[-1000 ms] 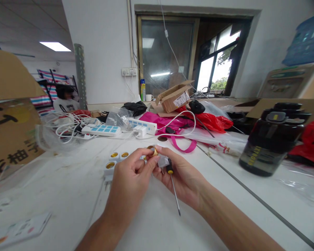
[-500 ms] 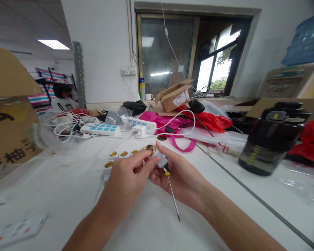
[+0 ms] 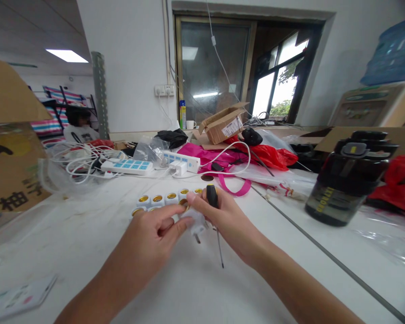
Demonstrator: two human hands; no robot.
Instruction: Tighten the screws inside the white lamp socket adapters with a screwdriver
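Observation:
My left hand (image 3: 151, 236) reaches in from the lower left, its fingertips pressed on a white screw-socket plug adapter (image 3: 196, 223). Two metal prongs point down from that adapter, and its brass end is mostly hidden by my fingers. My right hand (image 3: 227, 216) grips a screwdriver (image 3: 212, 196) with a black and yellow handle, its thin shaft pointing down towards the table. The same hand's thumb and finger rest against the adapter. Just beyond my hands stand several white lamp socket adapters (image 3: 157, 200) with brass centres, close together on the white table (image 3: 256, 252).
Behind the adapters lie a blue-switched power strip (image 3: 126, 167), tangled white cables and a pink bag. Red plastic bags, a cardboard box and a dark bottle (image 3: 349, 184) sit to the right. Cardboard stands at left. A seated person is far back.
The screwdriver handle has swung upright and the adapter has moved lower and to the left between my hands. My left hand has shifted left, and more of the socket row now shows.

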